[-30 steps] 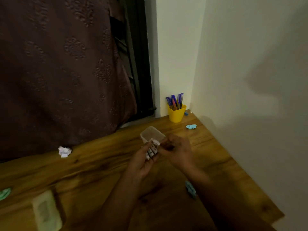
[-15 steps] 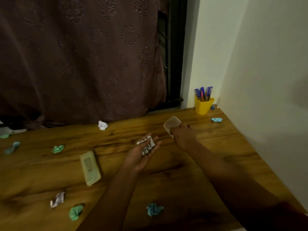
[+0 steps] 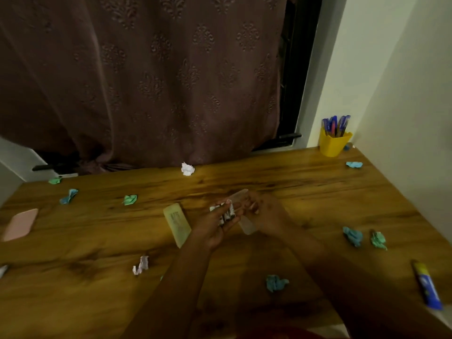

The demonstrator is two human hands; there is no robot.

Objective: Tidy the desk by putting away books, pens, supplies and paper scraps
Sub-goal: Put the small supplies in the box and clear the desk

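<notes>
Hands meet over the middle of the wooden counter (image 3: 281,182). I see the left hand (image 3: 215,228) palm up, its fingers (image 3: 221,211) curled a little around a small bunch of white sticks with dark ends (image 3: 226,214); I cannot tell what they are. The right hand (image 3: 266,214) is just beside it, and its fingers (image 3: 253,203) pinch a clear plastic box (image 3: 242,211) that is tilted toward the sticks. The box touches the left hand's fingertips.

A pale green lid (image 3: 177,223) lies flat on the counter just left of the left hand. Crumpled paper scraps are all over: a white one (image 3: 187,169) near the curtain (image 3: 151,77), green ones (image 3: 129,199) and a blue one (image 3: 69,196) on the left, a white one (image 3: 141,265) near the left arm, a blue one (image 3: 276,282) between the arms, and a blue one (image 3: 353,236) next to a green one (image 3: 378,240) on the right. Another blue scrap (image 3: 354,164) lies near the far right corner.

A yellow cup (image 3: 332,144) full of pens (image 3: 336,124) stands in that corner by the wall. A blue and yellow tube (image 3: 426,285) lies at the right edge. A pink flat thing (image 3: 20,223) lies at the left edge.
</notes>
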